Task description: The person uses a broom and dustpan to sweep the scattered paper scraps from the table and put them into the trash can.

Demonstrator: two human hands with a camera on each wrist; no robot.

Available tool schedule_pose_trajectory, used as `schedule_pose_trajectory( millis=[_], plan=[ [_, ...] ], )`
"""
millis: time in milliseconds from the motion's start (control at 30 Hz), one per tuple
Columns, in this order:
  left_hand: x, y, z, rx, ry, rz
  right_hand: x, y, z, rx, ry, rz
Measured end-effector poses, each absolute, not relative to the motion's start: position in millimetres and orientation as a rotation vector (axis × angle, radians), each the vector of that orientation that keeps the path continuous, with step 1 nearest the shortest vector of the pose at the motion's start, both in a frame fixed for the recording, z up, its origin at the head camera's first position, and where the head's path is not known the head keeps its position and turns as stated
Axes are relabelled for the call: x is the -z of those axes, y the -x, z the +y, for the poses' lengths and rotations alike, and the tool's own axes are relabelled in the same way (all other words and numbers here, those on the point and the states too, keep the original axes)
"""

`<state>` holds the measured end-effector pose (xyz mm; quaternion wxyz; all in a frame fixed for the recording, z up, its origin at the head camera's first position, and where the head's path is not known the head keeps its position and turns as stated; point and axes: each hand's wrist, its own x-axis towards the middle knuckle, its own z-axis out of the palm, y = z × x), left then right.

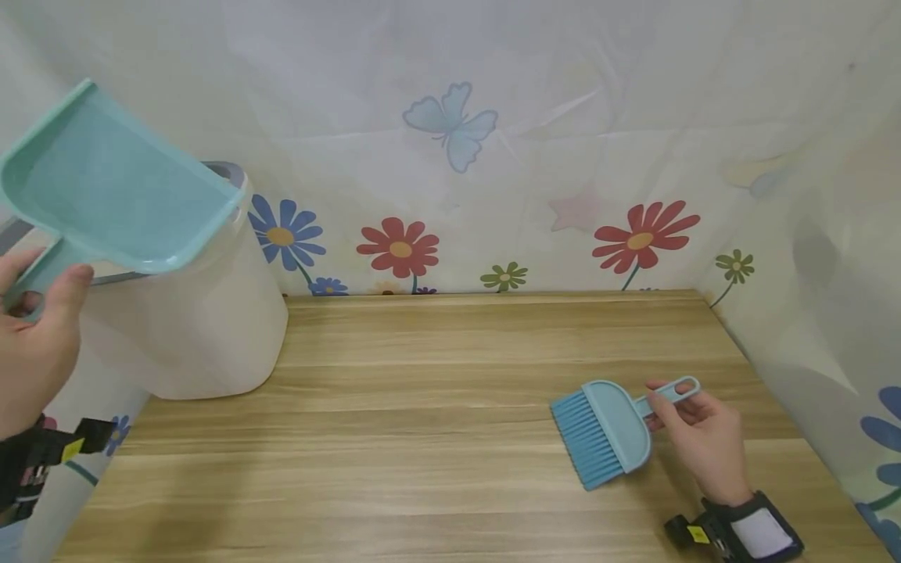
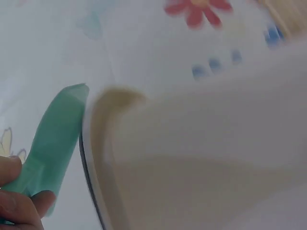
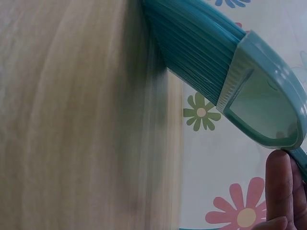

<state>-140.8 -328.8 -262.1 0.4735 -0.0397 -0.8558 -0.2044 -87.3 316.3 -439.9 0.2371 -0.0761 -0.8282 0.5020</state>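
Note:
A light-teal dustpan (image 1: 120, 184) is tilted over the top of a white bin (image 1: 204, 320) at the table's left end. My left hand (image 1: 38, 344) grips its short handle between thumb and fingers. In the left wrist view the dustpan (image 2: 57, 129) appears side-on next to the bin's rim. On the right, a blue hand brush (image 1: 612, 438) is held by its looped handle, which my right hand (image 1: 697, 438) pinches. Its bristles (image 3: 196, 43) point left, close to the tabletop; whether they touch it I cannot tell.
The wood-grain tabletop (image 1: 422, 407) stretches between the bin and the brush. Behind it hangs a white sheet (image 1: 549, 102) printed with flowers and a butterfly, and similar sheeting runs down the right side. A strapped camera sits on each wrist.

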Motion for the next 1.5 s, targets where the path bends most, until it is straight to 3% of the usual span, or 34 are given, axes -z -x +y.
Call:
schedule_pose_trajectory(
  millis=[200,533,767,1167,1500],
  plan=[
    [284.0,124.5,-292.5,0.734,0.147,-2.189,438.5,86.3,314.7,-1.383,0.173,-2.268],
    [363.0,119.1,-227.1,1.055,0.308,-2.487,435.2,85.9,301.1,-1.382,0.134,-2.270],
    [407.8,120.1,-188.4,1.571,0.208,-2.793,421.8,87.4,275.4,-1.299,0.020,-2.252],
    [453.6,98.7,-133.0,2.454,0.273,-2.760,395.3,97.9,210.6,-0.490,-0.613,-2.206],
    [456.7,76.4,-106.9,2.964,0.280,-2.552,415.9,100.8,133.8,-0.192,-0.938,-2.112]
  ],
)
